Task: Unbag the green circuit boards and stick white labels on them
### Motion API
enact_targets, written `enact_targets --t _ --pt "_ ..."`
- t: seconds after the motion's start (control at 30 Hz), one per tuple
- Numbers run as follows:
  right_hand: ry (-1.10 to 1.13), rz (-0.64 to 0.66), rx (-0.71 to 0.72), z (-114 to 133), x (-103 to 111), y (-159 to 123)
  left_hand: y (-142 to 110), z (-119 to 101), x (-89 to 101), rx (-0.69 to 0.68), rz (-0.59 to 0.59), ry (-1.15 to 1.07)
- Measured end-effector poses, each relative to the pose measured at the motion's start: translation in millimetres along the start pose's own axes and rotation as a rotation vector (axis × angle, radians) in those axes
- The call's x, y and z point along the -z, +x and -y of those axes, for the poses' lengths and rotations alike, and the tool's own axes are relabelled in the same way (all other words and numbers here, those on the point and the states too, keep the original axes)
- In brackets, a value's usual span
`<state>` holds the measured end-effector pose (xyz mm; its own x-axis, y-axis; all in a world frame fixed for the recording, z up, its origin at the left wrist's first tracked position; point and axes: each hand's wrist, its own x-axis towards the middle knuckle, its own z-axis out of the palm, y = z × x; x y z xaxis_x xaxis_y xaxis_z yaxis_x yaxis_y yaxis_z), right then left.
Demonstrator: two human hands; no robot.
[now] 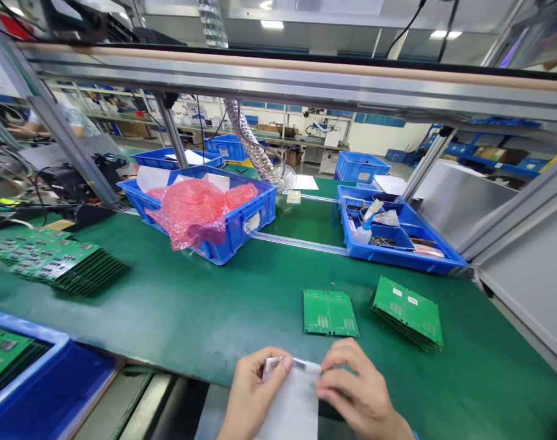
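At the near edge of the green mat, my left hand (251, 391) pinches the top of a white label sheet (293, 403) with small barcode labels along its upper edge. My right hand (358, 388) is closed on the same edge from the right, fingertips on one label. Just beyond the hands lies a single green circuit board (330, 312) flat on the mat. To its right sits a short stack of green boards (409, 311), tilted.
A blue bin (235, 229) with pink bubble wrap (193, 211) stands mid-table. A blue parts tray (400, 256) holds small bins and a bottle at the right. Fanned green boards (61, 263) lie left; a blue tray (40, 379) with boards sits near left. Metal frame posts rise behind.
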<state>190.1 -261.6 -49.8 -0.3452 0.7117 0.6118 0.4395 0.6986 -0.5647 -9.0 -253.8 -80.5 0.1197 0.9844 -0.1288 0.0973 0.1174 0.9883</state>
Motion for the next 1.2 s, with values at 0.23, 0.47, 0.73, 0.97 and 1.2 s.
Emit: enact_targets --t 0.23,0.47,0.73,0.97,1.2 --pt "0.113 0.092 -0.36 -5.4 -18.6 0.8 -4.0 -4.2 0.4 -0.106 0.011 0.097" --pt "0.202 0.093 -0.509 -12.5 -27.1 -6.7 -3.8 -7.6 2.4 -0.163 0.001 0.119" --pt "-0.058 0.058 -0.033 -4.3 -29.2 0.4 7.8 7.6 4.6 -0.013 0.056 0.12" --pt "0.11 0.098 -0.593 -79.1 -9.1 39.0 19.9 25.0 8.3 0.073 0.126 0.194" --pt "-0.031 0.147 -0.615 -128.5 -13.1 45.5 18.7 26.4 10.2 0.062 0.155 0.243"
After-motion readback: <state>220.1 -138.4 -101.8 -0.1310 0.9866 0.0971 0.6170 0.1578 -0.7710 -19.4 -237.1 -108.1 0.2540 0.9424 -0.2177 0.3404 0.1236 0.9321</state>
